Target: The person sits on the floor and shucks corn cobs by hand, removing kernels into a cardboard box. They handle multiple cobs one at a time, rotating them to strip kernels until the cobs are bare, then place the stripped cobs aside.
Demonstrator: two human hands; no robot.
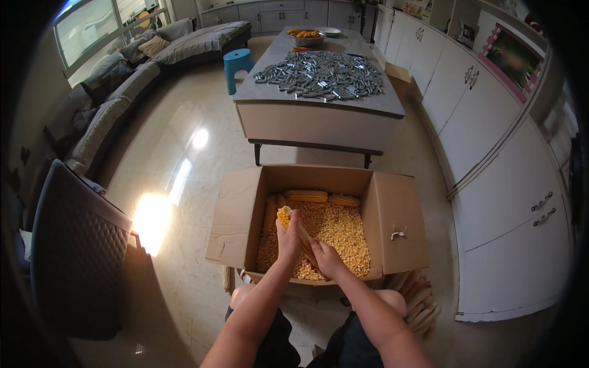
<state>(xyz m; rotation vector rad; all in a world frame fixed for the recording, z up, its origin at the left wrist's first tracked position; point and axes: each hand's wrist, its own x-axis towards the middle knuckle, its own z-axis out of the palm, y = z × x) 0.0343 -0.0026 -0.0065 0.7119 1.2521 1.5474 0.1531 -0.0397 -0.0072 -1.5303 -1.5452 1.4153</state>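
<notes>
Over an open cardboard box (402,221), my left hand (288,240) is closed around a corn cob (283,214); yellow kernels and a pale tip show above the fingers. My right hand (329,259), lower and to the right, grips a long pale-brown piece (305,240) that slants down from the cob toward the box's near edge. Whether this piece is a separate tool or part of a cob, I cannot tell. Loose corn kernels (343,230) cover the box's bottom. Whole corn cobs (307,195) lie along its far wall and left side.
Stripped cobs (420,303) lie on the floor right of my knees. Beyond the box stands a grey-topped table (245,92) bearing many small silver cylinders (331,73) and a metal bowl (307,42) of corn. A blue stool (238,61), dark chair (76,251) and white cabinets (491,184) surround.
</notes>
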